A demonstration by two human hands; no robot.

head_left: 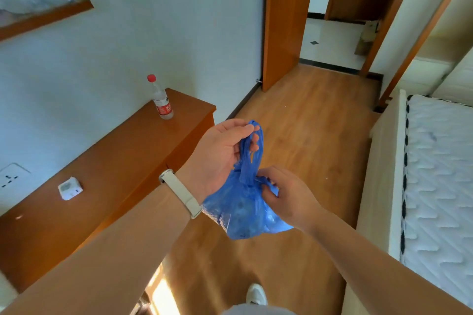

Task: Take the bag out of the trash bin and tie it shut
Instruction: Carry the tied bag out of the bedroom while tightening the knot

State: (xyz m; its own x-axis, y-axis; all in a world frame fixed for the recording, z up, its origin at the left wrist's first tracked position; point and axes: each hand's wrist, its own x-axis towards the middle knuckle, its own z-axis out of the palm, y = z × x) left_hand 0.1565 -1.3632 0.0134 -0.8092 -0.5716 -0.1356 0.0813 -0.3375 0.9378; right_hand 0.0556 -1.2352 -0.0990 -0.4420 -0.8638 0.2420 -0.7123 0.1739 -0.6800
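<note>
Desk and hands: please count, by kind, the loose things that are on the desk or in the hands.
Bottle: 1, the clear bottle with a red cap, upright on the desk
Small white box: 1, on the desk
Blue bag: 1, held by the left hand and the right hand
Total: 3

Blue bag (240, 210), red-capped clear bottle (161, 100) with red label, orange-brown desk (115, 161), white, seemingly wavy-quilted mattress (440, 174).

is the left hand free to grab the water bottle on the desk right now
Probably not. The left hand is closed on the blue bag's handles, lifted up. The bottle stands unobstructed at the desk's far end, so the path looks clear once it lets go.
</note>
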